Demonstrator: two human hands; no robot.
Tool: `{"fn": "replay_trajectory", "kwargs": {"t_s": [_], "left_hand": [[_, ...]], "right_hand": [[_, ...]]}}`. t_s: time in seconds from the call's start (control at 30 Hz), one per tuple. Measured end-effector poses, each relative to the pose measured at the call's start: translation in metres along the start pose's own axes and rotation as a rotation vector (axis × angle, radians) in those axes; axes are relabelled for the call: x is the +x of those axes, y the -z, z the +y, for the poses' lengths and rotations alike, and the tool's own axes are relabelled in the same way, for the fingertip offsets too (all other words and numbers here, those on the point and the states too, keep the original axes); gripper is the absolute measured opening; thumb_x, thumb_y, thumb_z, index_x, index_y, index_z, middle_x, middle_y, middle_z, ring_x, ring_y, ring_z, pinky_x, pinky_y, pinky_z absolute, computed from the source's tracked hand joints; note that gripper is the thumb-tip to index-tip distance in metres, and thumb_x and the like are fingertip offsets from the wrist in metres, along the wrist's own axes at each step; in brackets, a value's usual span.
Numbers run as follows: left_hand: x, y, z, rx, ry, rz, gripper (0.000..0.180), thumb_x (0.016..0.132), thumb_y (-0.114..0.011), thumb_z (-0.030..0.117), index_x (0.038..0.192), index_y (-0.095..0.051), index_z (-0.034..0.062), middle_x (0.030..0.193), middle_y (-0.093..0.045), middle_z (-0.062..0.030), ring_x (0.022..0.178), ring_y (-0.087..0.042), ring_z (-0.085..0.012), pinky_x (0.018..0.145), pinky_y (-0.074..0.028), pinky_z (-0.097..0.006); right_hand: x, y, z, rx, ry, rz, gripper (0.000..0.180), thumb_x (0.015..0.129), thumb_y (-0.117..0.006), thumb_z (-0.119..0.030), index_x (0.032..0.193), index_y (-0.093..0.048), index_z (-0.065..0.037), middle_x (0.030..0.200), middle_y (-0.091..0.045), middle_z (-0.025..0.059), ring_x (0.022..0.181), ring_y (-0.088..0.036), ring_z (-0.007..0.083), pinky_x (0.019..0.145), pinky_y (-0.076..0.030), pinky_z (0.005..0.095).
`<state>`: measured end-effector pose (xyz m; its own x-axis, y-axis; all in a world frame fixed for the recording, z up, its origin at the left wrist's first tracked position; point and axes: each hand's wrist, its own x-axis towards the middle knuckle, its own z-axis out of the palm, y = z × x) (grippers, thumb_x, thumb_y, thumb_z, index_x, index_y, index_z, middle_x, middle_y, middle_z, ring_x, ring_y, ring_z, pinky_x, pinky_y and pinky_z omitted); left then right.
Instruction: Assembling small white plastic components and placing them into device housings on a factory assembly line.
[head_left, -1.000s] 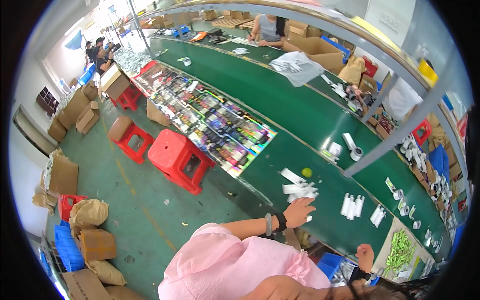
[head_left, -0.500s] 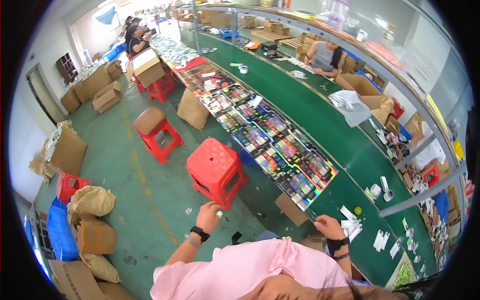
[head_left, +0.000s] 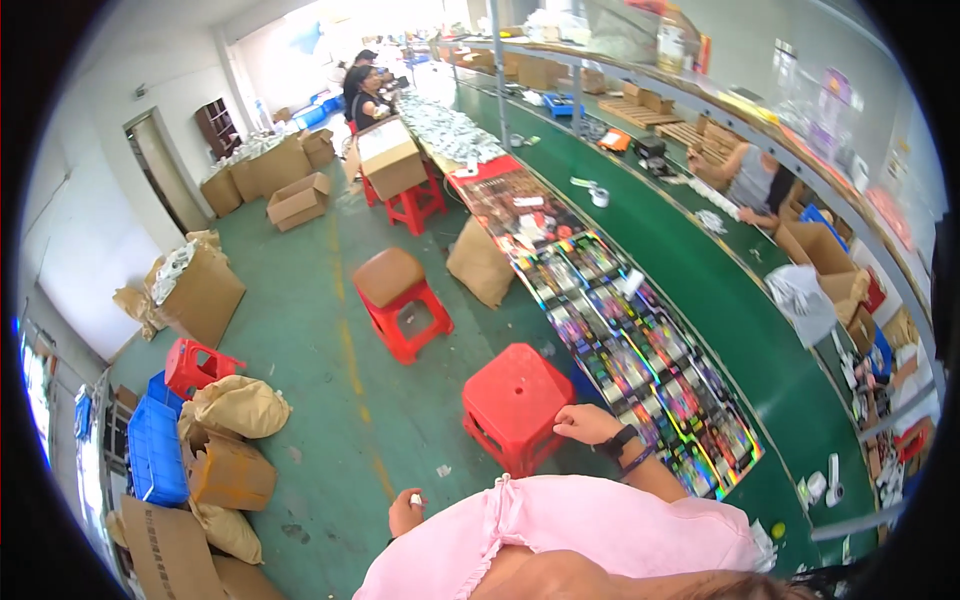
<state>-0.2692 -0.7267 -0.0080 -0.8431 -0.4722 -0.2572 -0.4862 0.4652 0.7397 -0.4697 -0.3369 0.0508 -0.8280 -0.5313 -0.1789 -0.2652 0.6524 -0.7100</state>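
Note:
My left hand point(head_left: 405, 512) hangs low beside my pink top, its fingers curled. A small white bit point(head_left: 416, 500) shows at those fingers; what it is I cannot make out. My right hand point(head_left: 588, 424), a dark band on its wrist, is loosely closed with nothing visible in it. It overlaps the right edge of a red plastic stool point(head_left: 518, 385); whether it touches the stool I cannot tell. Right of that hand, printed sheets with shiny, colourful packs point(head_left: 660, 345) cover the near side of the long green bench point(head_left: 720, 270).
A brown-topped stool point(head_left: 390, 278) and a brown sack point(head_left: 482, 262) stand ahead. Left lie cartons point(head_left: 235, 468), blue crates point(head_left: 155, 450) and a paper sack point(head_left: 240, 405). A metal-framed shelf point(head_left: 690, 80) runs above the bench. A co-worker point(head_left: 750, 185) sits across it.
The view has swung left, so stools and bench sit further right. My right hand has come from the bench edge to beside the red stool; my left hand has dropped closer to my body.

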Motion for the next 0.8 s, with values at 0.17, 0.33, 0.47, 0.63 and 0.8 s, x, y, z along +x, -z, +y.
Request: {"fn": "replay_trajectory", "kwargs": {"t_s": [0.17,0.33,0.47,0.63,0.8], "left_hand": [[0.079,0.026,0.043,-0.029,-0.12,0.024,0.035,0.084,-0.041,-0.002,0.111,-0.061,0.0058,0.078,-0.068,-0.0112,0.066,-0.067,-0.022,0.062,-0.052,-0.037],[0.156,0.022,0.009,-0.003,0.011,0.125,0.026,0.081,-0.05,-0.001,0.097,-0.066,0.0117,0.081,-0.067,-0.0148,0.078,-0.066,-0.0324,0.07,-0.05,-0.042],[0.247,0.032,-0.003,0.136,-0.13,0.06,0.03,0.081,-0.049,-0.002,0.098,-0.068,0.0126,0.078,-0.068,-0.0143,0.074,-0.068,-0.0284,0.07,-0.052,-0.04],[0.39,0.097,0.036,0.094,-0.273,-0.104,0.026,0.082,-0.055,-0.001,0.102,-0.066,0.0117,0.104,-0.066,-0.0178,0.097,-0.061,-0.0394,0.084,-0.049,-0.046],[0.499,0.17,0.054,-0.127,-0.225,-0.168,0.034,0.088,-0.056,0.003,0.122,-0.058,0.0082,0.103,-0.067,-0.0161,0.086,-0.066,-0.027,0.076,-0.052,-0.037]], "right_hand": [[0.093,0.004,-0.012,-0.018,0.029,-0.105,0.032,0.09,-0.064,-0.031,0.103,-0.066,-0.001,0.091,-0.071,0.0123,0.086,-0.069,0.0237,0.075,-0.054,0.0343],[0.159,-0.006,-0.013,0.064,0.009,-0.087,0.032,0.087,-0.064,-0.033,0.096,-0.067,-0.002,0.091,-0.07,0.0155,0.085,-0.068,0.0295,0.074,-0.053,0.0385],[0.204,-0.015,-0.019,0.069,-0.116,-0.081,0.034,0.087,-0.064,-0.035,0.095,-0.068,-0.002,0.09,-0.07,0.0151,0.086,-0.068,0.0287,0.074,-0.052,0.0381],[0.28,-0.052,-0.041,0.059,-0.271,-0.01,0.031,0.089,-0.065,-0.03,0.101,-0.068,-0.002,0.093,-0.071,0.0119,0.087,-0.068,0.0215,0.077,-0.053,0.0339],[0.358,-0.063,-0.112,0.214,-0.239,0.001,0.03,0.09,-0.065,-0.027,0.104,-0.066,0.0,0.091,-0.071,0.0132,0.085,-0.069,0.0212,0.075,-0.054,0.0333]]}}
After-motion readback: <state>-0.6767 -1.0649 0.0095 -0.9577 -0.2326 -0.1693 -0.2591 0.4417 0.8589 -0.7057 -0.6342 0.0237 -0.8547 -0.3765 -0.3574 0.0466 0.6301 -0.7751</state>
